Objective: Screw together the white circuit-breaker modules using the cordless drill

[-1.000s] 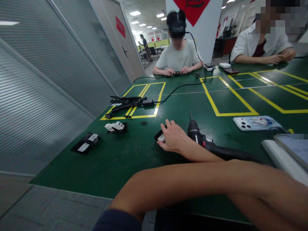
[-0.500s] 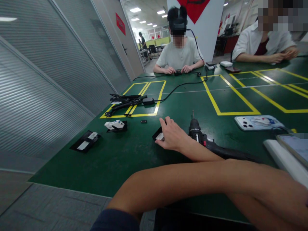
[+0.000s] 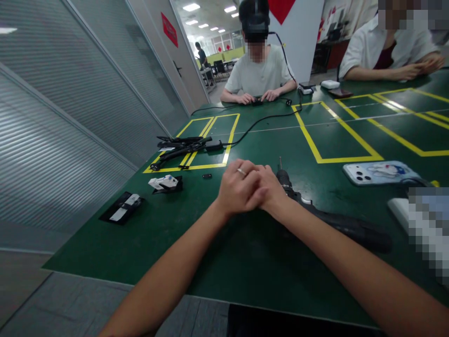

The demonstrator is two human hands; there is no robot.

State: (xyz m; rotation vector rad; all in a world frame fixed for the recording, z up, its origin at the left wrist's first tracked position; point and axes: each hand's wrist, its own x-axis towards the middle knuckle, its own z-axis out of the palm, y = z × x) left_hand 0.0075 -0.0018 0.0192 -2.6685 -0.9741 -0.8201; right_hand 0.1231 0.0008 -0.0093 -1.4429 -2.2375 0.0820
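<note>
My left hand (image 3: 238, 185), with a ring on one finger, is closed, its fingers curled against my right hand. My right hand (image 3: 271, 188) is closed too, its fingertips mostly hidden behind the left. Whatever lies between them is hidden; the black piece with a white label seen earlier under my right hand no longer shows. Just right of the hands, a black cordless drill (image 3: 312, 213) lies on the green table (image 3: 168, 252), its bit pointing away from me. A small black part (image 3: 206, 176) lies to the left of my hands.
At left are a black flat piece with white labels (image 3: 121, 209) and a white-and-black object (image 3: 164, 184). Beyond them lie bundled black cables (image 3: 182, 149). A patterned phone (image 3: 380, 173) lies at right. Two people (image 3: 259, 70) sit across the table.
My left arm, which was crossed over the right and reaching far right, has swung back left. Its hand now meets my right hand, covering the labelled black piece's former spot.
</note>
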